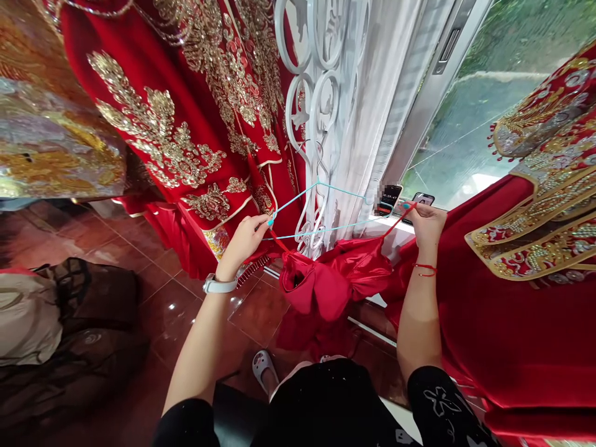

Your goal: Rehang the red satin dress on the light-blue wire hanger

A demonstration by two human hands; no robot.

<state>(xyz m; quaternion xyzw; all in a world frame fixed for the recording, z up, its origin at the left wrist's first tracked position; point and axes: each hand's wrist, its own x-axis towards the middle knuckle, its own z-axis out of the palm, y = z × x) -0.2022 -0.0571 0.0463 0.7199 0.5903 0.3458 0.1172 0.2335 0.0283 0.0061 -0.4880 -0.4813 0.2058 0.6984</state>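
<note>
Below the blue hanger [342, 190] hangs the red garment [333, 285], its straps [397, 223] spread near the hanger's ends: our left grip [248, 243] pinches one, our right grip [427, 225] the other. Spreading looks done, letting go not; whether either strap loops the hanger, we cannot tell.

A glossy reddish-brown tiled floor [179, 332] with thin joint lines and bright reflections. On it at the left slumps a large dark brown fabric bag [95, 338]; near the middle rests a pale grey clog [263, 365]. At far right, a narrow white window ledge [398, 226] carries a dark-screened smartphone [392, 200] and, beside it, another smartphone [425, 198].
</note>
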